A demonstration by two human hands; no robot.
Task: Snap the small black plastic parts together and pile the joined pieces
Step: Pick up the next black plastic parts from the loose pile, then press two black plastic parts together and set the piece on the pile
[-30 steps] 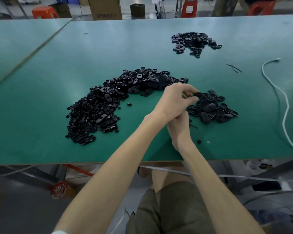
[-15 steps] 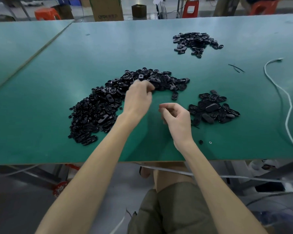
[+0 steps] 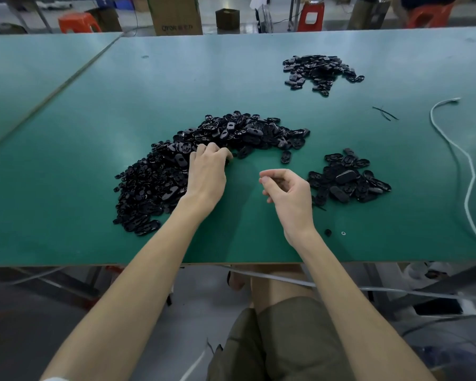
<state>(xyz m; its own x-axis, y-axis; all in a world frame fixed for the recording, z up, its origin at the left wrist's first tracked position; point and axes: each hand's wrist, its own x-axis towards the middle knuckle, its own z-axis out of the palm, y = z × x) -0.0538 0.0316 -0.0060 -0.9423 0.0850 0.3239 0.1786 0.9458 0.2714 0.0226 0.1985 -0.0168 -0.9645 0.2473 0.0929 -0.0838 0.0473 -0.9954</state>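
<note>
At centre frame, the left hand (image 3: 208, 171) has been returned to the loose parts (image 3: 160, 182) — its grip cannot be told. The right hand (image 3: 289, 191), beside the joined pile (image 3: 346, 180), is held slack and empty — a new cycle is likely begun.

Three heaps of black plastic parts here: big crescent pile (image 3: 160, 174), smaller pile (image 3: 346, 180) on the right, far pile (image 3: 322, 71). Way too many pieces to count. Plus one stray part (image 3: 285, 156), two hands (left hand (image 3: 206, 174), right hand (image 3: 286, 191)), one white cable (image 3: 472, 171), three orange stools (image 3: 77, 22).

Position: head-worn, above near edge of green table (image 3: 55, 204)
Facing: forward and down
Nearness: close, wide-angle
</note>
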